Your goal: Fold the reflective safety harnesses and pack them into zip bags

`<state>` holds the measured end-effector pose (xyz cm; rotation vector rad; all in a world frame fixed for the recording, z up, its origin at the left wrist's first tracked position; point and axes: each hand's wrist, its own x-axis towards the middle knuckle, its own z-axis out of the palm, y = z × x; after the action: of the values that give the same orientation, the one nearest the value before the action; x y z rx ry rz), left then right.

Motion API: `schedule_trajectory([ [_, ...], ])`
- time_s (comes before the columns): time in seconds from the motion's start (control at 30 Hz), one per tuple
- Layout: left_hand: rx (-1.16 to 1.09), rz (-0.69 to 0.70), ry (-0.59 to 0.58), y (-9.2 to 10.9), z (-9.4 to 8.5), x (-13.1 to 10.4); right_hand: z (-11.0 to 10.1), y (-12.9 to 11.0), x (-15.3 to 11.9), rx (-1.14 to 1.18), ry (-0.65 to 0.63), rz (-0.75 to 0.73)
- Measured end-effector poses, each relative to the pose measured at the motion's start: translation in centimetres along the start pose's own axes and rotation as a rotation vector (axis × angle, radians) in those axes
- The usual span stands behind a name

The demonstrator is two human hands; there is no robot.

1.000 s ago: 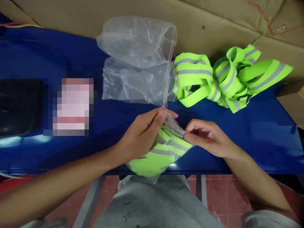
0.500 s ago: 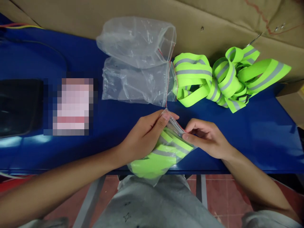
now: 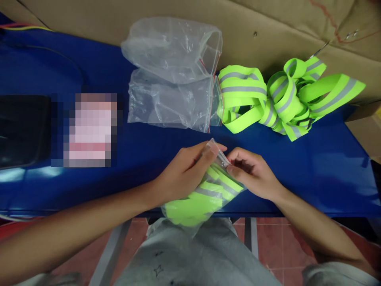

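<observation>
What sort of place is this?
Likely a workshop packing bench: clear plastic bags and yellow-green striped straps lie on a blue table, and the left hand and right hand hold a bag of similar material.

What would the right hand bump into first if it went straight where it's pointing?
Probably the left hand. The right hand pinches the top edge of the clear zip bag and points leftward across it, though depth is hard to judge.
</observation>
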<state>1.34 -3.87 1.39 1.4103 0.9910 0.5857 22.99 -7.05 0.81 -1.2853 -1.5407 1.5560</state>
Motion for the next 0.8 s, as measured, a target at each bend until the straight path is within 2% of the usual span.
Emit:
schedule_trajectory([
  [0.27,0.044,-0.018,-0.036,-0.4,0.5,-0.1,0.6,-0.3,0.2,-0.020,0.052,-0.054],
  [0.5,0.134,0.063,0.070,-0.5,0.6,0.1,1.0,0.1,0.3,-0.075,0.095,-0.042],
  [0.67,0.099,0.138,0.022,-0.5,0.6,0.1,1.1,0.1,0.3,-0.063,0.103,-0.039],
  [0.8,0.062,0.119,-0.001,-0.6,0.7,0.0,1.2,0.1,0.2,-0.091,0.104,-0.039],
])
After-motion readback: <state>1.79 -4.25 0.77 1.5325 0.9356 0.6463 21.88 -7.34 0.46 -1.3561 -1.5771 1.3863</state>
